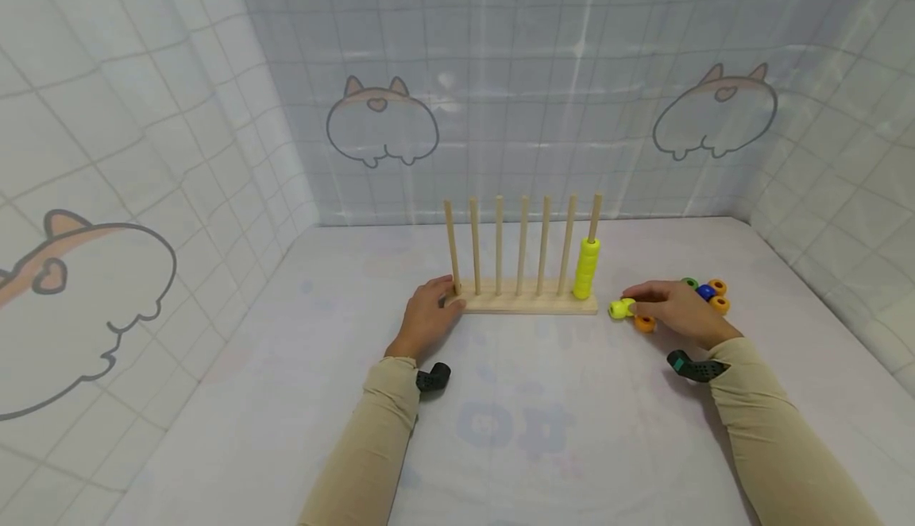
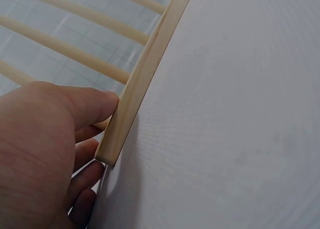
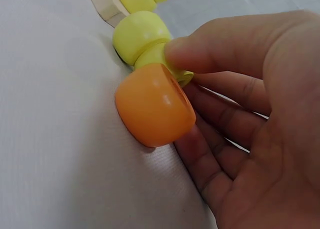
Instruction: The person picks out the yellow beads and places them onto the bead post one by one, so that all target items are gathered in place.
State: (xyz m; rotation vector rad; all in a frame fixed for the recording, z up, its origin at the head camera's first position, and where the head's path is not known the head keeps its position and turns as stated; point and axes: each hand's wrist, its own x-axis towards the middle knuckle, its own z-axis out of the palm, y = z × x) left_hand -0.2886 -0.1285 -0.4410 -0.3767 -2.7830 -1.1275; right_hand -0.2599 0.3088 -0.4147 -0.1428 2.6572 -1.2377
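A wooden peg rack [image 1: 522, 305] with a row of upright pegs stands on the table. My left hand [image 1: 427, 318] holds its left end, the thumb on the front edge and the fingers behind. Yellow beads [image 1: 585, 270] are stacked on the rightmost peg. To the right of the rack, my right hand [image 1: 679, 309] pinches a yellow bead [image 3: 151, 57] between thumb and fingers. Another yellow bead [image 3: 140, 35] sits against it, on the side toward the rack. Close by the fingers lies an orange bead [image 3: 152, 106], its hole facing the hand.
Beyond the right hand is a small group of loose beads: a blue bead [image 1: 706, 292], a green bead [image 1: 689, 282] and orange beads [image 1: 719, 304]. White cloth covers the table [image 1: 529, 383]. Grid-patterned curtains [image 1: 529, 113] hang at the back and sides.
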